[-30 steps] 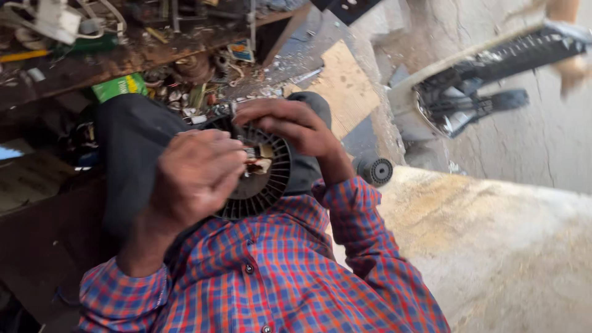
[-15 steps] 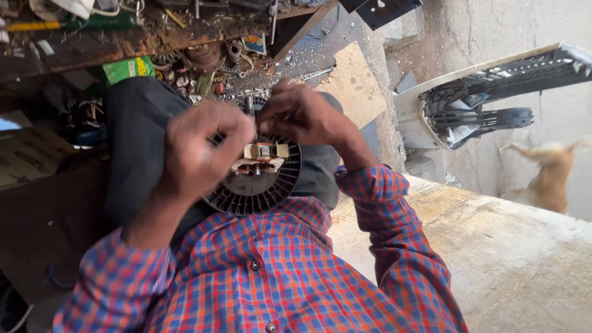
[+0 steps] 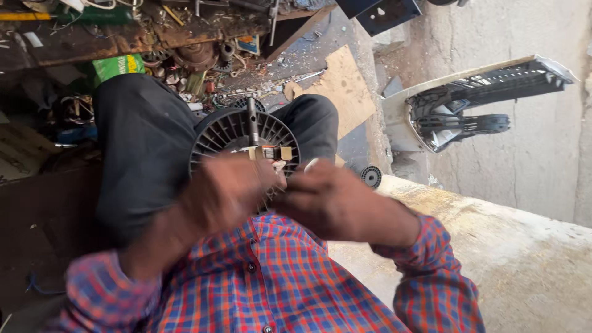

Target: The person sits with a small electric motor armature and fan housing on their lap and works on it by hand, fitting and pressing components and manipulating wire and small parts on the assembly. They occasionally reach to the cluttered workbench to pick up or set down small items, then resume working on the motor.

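While the black finned fan wheel (image 3: 243, 139) rests on the person's lap with its shaft up, both hands, left hand (image 3: 225, 194) and right hand (image 3: 330, 200), close together on its near rim by a small tan part (image 3: 271, 152), so work looks mid-way. Motion blur hides the exact grip; a cluttered workbench (image 3: 154, 37) crowds the far side, while the concrete ledge (image 3: 524, 246) on the right leaves room.

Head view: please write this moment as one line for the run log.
left hand: on round black finned plastic fan wheel | right hand: beside it | both blurred
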A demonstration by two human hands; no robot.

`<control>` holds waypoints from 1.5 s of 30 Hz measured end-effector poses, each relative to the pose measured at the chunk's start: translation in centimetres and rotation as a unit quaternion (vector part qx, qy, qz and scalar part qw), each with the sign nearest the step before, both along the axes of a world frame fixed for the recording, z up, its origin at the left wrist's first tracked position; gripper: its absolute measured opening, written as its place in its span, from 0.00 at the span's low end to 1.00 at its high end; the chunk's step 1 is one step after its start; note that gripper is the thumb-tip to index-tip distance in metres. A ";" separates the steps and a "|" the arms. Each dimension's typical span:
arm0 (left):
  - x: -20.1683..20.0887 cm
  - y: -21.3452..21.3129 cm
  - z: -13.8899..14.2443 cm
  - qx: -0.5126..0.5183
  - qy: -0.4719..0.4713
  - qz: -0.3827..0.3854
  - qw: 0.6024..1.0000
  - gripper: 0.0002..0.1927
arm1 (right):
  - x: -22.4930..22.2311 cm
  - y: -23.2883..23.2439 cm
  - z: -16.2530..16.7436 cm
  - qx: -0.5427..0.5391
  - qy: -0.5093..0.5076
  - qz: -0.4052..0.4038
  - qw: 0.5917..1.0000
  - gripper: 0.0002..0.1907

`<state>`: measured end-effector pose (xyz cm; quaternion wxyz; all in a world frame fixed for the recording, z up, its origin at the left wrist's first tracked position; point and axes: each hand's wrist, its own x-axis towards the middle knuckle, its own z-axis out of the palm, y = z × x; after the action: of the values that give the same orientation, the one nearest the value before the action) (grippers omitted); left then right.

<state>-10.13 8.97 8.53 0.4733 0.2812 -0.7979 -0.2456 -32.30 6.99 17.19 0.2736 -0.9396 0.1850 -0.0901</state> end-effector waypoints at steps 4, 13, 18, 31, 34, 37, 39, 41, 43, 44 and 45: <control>-0.8 3.7 -1.9 0.010 -0.061 0.074 0.995 0.10 | -0.9 -3.5 -1.3 -0.011 -0.046 0.006 0.999 0.15; -3.6 0.4 1.2 -0.098 -0.115 0.072 0.986 0.09 | -2.9 -3.2 -1.7 -0.120 -0.025 -0.187 0.975 0.09; -3.2 -8.2 1.0 0.001 -0.070 0.123 0.990 0.03 | -4.3 -0.7 -4.2 -0.022 -0.050 -0.347 0.936 0.08; 0.7 -3.4 2.2 0.256 0.201 -0.068 0.943 0.06 | -1.4 3.6 -2.0 0.057 0.026 0.074 0.995 0.16; -0.5 0.6 0.5 -0.015 0.019 -0.037 0.999 0.14 | -0.3 -0.3 -1.1 -0.037 0.139 -0.044 0.989 0.10; -0.2 3.8 -3.8 -0.051 -0.042 0.061 0.996 0.13 | 0.1 -4.8 -6.8 -0.137 0.050 -0.144 0.979 0.07; 0.2 4.6 -5.3 -0.069 -0.124 0.146 0.979 0.09 | -1.6 -6.5 -11.2 0.241 -0.111 -0.201 0.943 0.07; 0.4 3.2 -4.7 0.110 0.090 0.139 0.980 0.05 | -3.9 -7.3 -13.8 0.155 -0.076 -0.242 0.955 0.07; 0.2 0.7 -2.1 0.173 0.227 0.100 0.953 0.08 | -5.7 -7.4 -13.7 0.106 -0.060 -0.274 0.954 0.06; -0.1 -1.8 -0.7 0.152 0.258 0.068 0.952 0.10 | -5.9 -7.2 -12.7 0.105 -0.063 -0.289 0.949 0.05; -0.5 -4.2 0.5 0.161 0.092 0.035 0.982 0.12 | -5.8 -6.3 -11.0 0.006 0.010 -0.285 0.959 0.06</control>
<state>-10.66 4.78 9.07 0.5019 0.3579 -0.6902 -0.3788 -38.12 0.70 6.19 0.2407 -0.8471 0.4482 -0.1538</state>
